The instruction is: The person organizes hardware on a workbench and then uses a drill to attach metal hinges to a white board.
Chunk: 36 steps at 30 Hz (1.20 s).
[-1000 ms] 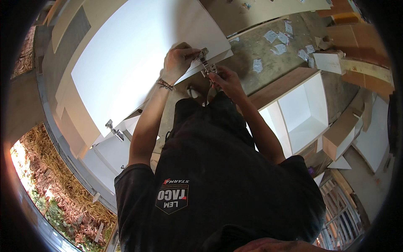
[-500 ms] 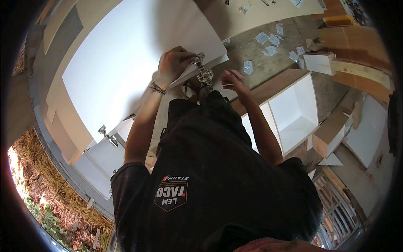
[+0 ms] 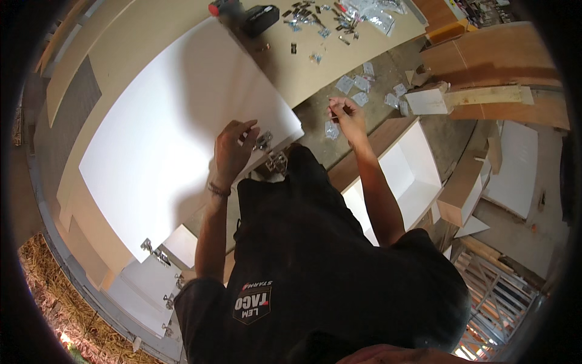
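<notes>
A white panel (image 3: pixel 151 133) lies in front of me on the left. My left hand (image 3: pixel 232 151) hovers over its near right edge, thumb and forefinger slightly apart, with nothing visible in them. Beside those fingers a metal cabinet hinge (image 3: pixel 264 141) is set at the panel's edge, its arm (image 3: pixel 277 162) reaching out toward my body. A second hinge (image 3: pixel 156 252) sits at the panel's near left corner. My right hand (image 3: pixel 347 120) is raised to the right of the panel, above the floor. Its thumb and fingers are pinched together; anything between them is too small to name.
On the tan board (image 3: pixel 321 67) lie scattered small hardware (image 3: pixel 297 15), plastic bags (image 3: pixel 379 18) and a black and red power tool (image 3: pixel 257 19). Small clear packets (image 3: pixel 345 84) litter the floor. An open white-lined cabinet box (image 3: pixel 400 164) stands at my right. More hinges (image 3: pixel 168 301) show at lower left.
My left hand has come off the hinge. My right hand has risen and its fingers have closed into a pinch. The view has shifted, showing more of the board's far side.
</notes>
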Each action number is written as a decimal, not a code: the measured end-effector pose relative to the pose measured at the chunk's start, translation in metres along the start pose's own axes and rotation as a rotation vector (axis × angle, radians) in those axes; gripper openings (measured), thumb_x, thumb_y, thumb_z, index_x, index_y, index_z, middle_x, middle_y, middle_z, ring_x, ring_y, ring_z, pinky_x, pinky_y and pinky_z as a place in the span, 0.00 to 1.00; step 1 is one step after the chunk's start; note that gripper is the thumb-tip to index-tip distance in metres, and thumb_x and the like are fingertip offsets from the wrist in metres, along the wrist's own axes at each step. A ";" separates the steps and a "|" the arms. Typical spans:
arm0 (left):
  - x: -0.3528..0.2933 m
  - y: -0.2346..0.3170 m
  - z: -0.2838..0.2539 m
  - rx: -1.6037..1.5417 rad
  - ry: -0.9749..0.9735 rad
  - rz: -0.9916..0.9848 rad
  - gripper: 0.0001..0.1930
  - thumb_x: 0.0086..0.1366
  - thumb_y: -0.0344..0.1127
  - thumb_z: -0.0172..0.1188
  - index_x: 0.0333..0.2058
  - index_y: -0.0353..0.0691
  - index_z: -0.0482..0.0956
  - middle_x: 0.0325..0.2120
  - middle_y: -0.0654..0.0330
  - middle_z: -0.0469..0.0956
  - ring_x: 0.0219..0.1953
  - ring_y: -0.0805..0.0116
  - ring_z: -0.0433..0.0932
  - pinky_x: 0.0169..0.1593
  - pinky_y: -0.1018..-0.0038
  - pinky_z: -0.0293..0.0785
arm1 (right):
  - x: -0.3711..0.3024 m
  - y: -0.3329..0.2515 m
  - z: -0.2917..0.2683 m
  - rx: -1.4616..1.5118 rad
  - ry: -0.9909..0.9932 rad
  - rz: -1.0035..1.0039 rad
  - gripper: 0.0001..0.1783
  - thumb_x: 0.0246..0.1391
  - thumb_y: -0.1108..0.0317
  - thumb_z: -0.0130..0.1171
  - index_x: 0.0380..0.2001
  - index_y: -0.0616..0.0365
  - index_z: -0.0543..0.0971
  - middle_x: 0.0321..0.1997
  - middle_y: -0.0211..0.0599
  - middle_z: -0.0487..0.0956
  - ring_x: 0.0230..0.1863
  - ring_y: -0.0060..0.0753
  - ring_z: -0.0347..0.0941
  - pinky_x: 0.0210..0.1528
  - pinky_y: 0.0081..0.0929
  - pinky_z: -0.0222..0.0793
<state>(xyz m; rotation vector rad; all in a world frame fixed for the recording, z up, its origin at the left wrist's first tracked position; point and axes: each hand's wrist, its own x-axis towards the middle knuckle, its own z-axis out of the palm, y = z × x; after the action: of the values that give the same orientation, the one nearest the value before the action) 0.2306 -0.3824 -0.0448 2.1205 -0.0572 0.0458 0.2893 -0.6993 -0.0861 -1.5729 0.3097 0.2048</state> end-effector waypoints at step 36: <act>0.215 0.060 0.251 -1.058 0.340 -0.797 0.14 0.74 0.42 0.52 0.44 0.37 0.78 0.32 0.64 0.79 0.31 0.74 0.80 0.37 0.75 0.82 | 0.269 -0.064 -0.026 -1.212 -0.658 -0.708 0.08 0.48 0.73 0.62 0.33 0.61 0.83 0.44 0.51 0.81 0.39 0.52 0.82 0.43 0.42 0.78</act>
<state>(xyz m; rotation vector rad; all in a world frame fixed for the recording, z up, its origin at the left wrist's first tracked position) 0.4437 -0.6323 -0.1132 0.9459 0.7897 -0.0848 0.5619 -0.7430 -0.1110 -2.5384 -1.0773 0.3659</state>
